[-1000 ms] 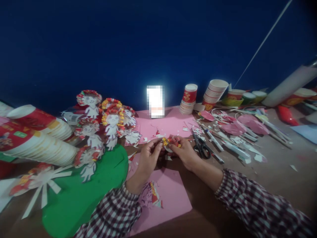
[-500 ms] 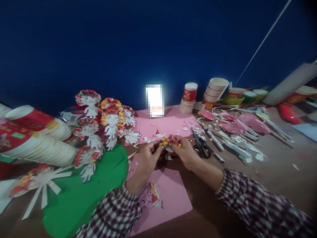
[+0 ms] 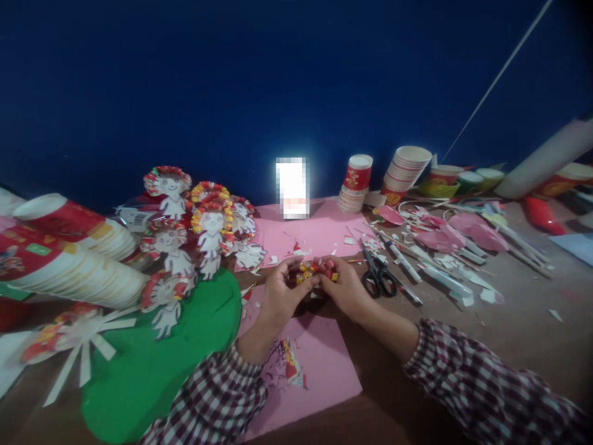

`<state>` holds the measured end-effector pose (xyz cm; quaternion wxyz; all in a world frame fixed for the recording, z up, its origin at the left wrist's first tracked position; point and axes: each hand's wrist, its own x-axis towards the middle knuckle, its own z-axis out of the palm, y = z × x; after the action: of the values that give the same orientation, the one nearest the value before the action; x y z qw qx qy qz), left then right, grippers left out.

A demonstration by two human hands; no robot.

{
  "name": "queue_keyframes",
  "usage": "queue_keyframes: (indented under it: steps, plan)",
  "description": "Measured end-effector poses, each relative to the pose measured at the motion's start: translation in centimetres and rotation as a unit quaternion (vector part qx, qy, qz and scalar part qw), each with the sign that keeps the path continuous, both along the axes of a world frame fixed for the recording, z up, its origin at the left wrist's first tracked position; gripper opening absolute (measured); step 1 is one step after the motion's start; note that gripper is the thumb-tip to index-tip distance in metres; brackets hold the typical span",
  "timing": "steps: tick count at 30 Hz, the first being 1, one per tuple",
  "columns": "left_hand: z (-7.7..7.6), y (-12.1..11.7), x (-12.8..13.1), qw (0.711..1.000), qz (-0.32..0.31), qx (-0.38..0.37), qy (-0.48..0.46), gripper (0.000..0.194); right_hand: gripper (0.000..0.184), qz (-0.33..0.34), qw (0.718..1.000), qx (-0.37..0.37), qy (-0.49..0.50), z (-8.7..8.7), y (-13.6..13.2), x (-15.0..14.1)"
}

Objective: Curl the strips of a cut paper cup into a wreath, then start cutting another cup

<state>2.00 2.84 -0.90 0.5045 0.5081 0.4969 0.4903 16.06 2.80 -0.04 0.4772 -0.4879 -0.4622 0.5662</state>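
Between both hands is a small red-and-yellow paper piece [image 3: 304, 272] with curled strips, much like the curled hair on the paper dolls. My left hand [image 3: 281, 295] pinches its left side, fingers curled behind it and thumb in front. My right hand [image 3: 351, 289] grips its right side, with the thumb close to the left one. Much of the piece is hidden by the fingers. Below the hands a pink sheet [image 3: 331, 364] carries cut printed scraps [image 3: 291, 361]. Black scissors [image 3: 378, 275] lie just right of my right hand.
On the left, paper dolls [image 3: 212, 232] stand by a green mat [image 3: 162, 371] and stacked paper cups [image 3: 83, 275]. Behind are a bright blurred-out screen [image 3: 293, 188] and more cups [image 3: 403, 173]. Pens [image 3: 403, 259], pink cutouts [image 3: 477, 232] and scraps lie at right.
My hands have drawn closer together around the curled paper piece, and my right fingers have folded over its right side. The whole view has shifted slightly.
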Motion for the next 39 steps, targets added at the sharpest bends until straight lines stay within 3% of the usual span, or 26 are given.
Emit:
queue_keyframes:
  steps: [5, 15, 19, 23, 26, 29, 39]
  plan:
    - [0.1, 0.0, -0.1, 1.000, 0.000, 0.007, 0.011, 0.032, 0.020, 0.023, 1.000, 0.005, 0.013, -0.3, -0.1, 0.0]
    - [0.5, 0.0, 0.0, 0.999, 0.000, 0.009, 0.038, 0.029, 0.022, 0.023, 0.999, -0.017, 0.021, -0.4, -0.1, 0.0]
    - [0.3, -0.1, -0.2, 0.998, 0.004, 0.032, 0.046, 0.030, 0.028, 0.015, 0.999, 0.032, -0.006, 0.2, -0.1, 0.1]
    - [0.1, -0.3, -0.4, 0.996, 0.018, 0.060, 0.061, 0.044, 0.042, 0.013, 0.993, 0.116, -0.027, 0.8, -0.1, 0.6]
    - [-0.1, -0.5, -0.3, 0.993, 0.025, 0.077, 0.089, 0.034, 0.041, 0.041, 0.988, 0.138, -0.055, 0.8, 0.0, 1.0]
    - [-0.2, -0.5, -0.1, 0.990, 0.003, 0.093, 0.103, 0.022, 0.031, 0.061, 0.988, 0.125, -0.071, 0.5, 0.1, 1.1]
    - [-0.3, -0.3, -0.3, 0.992, -0.040, 0.087, 0.087, 0.027, 0.032, 0.047, 0.997, 0.049, -0.043, 0.2, 0.7, 1.1]
